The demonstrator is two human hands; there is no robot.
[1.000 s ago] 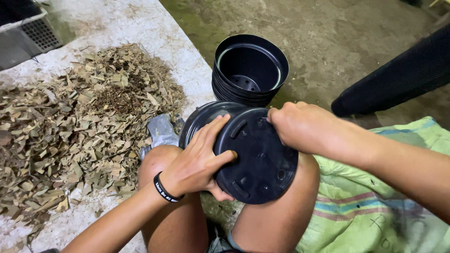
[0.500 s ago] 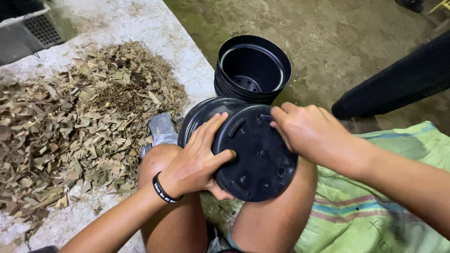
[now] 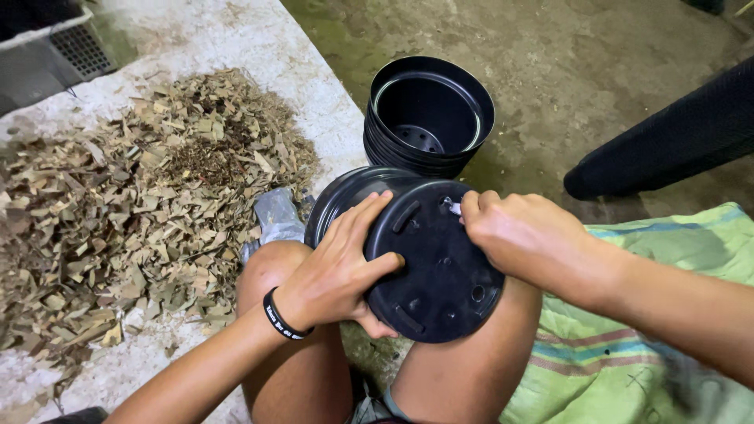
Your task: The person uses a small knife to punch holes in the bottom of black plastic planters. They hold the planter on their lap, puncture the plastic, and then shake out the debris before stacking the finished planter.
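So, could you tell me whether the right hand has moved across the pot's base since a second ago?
Yes. The right hand has slid down and inward across the upturned pot, off its top rim.

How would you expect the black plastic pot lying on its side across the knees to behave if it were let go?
The black pot looks thin-walled, so probably light and slightly flexible. Round and on its side, it would likely roll off the knees without the left hand steadying it.
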